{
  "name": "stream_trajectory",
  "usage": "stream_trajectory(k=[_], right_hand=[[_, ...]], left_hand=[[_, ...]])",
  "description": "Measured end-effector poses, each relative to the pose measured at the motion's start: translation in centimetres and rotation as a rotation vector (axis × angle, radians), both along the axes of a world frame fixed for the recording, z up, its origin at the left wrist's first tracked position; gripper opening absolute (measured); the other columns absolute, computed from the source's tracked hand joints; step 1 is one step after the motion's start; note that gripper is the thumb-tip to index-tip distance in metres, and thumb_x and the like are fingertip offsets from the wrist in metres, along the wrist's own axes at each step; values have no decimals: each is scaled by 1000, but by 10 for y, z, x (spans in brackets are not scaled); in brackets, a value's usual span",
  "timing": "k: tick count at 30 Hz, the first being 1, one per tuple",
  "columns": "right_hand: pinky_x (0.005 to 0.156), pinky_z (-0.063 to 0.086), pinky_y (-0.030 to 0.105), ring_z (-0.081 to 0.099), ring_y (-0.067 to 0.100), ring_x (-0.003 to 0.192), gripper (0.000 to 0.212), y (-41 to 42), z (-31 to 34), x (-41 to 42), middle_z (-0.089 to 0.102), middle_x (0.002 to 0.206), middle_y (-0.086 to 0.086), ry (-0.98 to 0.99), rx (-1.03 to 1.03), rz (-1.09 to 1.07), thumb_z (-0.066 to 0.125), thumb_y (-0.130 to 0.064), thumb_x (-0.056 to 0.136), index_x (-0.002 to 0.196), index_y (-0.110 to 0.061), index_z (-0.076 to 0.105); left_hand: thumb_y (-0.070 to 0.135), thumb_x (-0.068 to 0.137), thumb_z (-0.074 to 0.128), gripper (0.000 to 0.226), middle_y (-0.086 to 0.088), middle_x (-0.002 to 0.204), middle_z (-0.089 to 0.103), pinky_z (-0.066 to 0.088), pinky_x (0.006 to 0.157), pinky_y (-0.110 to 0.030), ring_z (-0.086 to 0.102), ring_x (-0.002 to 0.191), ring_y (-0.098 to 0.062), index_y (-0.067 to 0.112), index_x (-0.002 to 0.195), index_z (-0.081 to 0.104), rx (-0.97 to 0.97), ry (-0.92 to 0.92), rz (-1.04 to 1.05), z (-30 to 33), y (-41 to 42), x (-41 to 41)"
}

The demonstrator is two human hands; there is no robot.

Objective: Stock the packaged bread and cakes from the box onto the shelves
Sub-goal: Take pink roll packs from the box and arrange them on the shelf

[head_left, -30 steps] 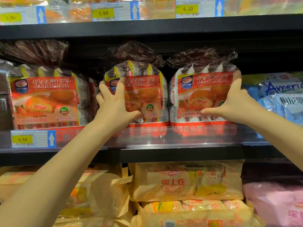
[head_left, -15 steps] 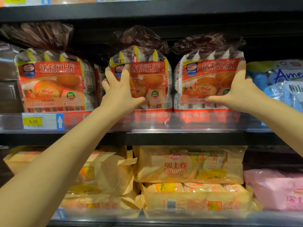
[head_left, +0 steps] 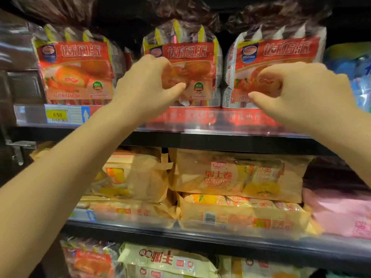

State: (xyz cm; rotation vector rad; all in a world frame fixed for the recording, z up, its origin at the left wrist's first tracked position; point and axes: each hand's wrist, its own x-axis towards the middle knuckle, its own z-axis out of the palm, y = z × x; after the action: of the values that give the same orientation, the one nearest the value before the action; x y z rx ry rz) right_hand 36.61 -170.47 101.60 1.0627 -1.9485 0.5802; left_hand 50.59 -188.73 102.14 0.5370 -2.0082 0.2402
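The fingers point(head_left: 172, 72) of the left hand point(head_left: 146, 87) are curled, thumb tip just under them, in front of the middle red plastic bag of small cakes point(head_left: 188, 63); whether they pinch its film or only hover cannot be told. The fingers point(head_left: 267, 74) of the right hand point(head_left: 305, 93) are curled the same way, thumb pointing left beneath them, in front of the right red plastic bag of small cakes point(head_left: 281, 55), and contact there is equally unclear. Both bags stand upright, side by side and nearly touching, their gathered brown tops rising above the fingers, on the black shelf with a clear front lip point(head_left: 220, 141). Left of the left fingers stands a third red bag of the same cakes point(head_left: 76, 65), and below it a yellow price label reading 6.50 point(head_left: 57, 114) sits in the lip. Right of the right fingers lies a blue packet point(head_left: 357, 73) at the frame's edge. Below the fingers, on the next shelf down, tan packs of Swiss roll point(head_left: 236, 177) are stacked flat, with a pink pack point(head_left: 345, 213) to their right. Lower still lie pale yellow packs point(head_left: 166, 259).
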Motion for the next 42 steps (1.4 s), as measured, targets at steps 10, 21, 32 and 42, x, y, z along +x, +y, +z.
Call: stream_trajectory(k=[10, 21, 32, 42], right_hand=[[71, 40, 36, 57, 29, 110, 43, -19, -30, 45, 64, 120, 1, 146, 103, 233, 49, -47, 87, 124, -26, 56], [75, 51, 37, 60, 25, 109, 45, -35, -95, 127, 65, 120, -2, -11, 112, 168, 57, -44, 84, 125, -24, 58], [61, 55, 34, 70, 26, 84, 42, -42, -219, 201, 72, 97, 8, -90, 117, 76, 69, -31, 77, 112, -8, 66], [78, 55, 32, 69, 20, 93, 63, -30, -338, 192, 71, 106, 6, -230, 299, 81, 22, -46, 94, 113, -7, 67]], left_hand=[[47, 84, 45, 52, -7, 113, 60, 51, 77, -40, 58, 100, -26, 10, 117, 60, -116, -48, 71, -43, 15, 48], [42, 82, 45, 45, -12, 99, 65, 51, 62, -37, 65, 81, -34, 7, 102, 66, -141, -117, 64, -99, -4, 142], [37, 85, 47, 45, -16, 110, 64, 53, 71, -38, 64, 93, -33, 4, 110, 64, -26, -234, -13, -198, -32, 222], [49, 95, 26, 57, -18, 124, 57, 50, 87, -45, 55, 110, -33, 8, 123, 54, 195, -392, -90, -344, -35, 218]])
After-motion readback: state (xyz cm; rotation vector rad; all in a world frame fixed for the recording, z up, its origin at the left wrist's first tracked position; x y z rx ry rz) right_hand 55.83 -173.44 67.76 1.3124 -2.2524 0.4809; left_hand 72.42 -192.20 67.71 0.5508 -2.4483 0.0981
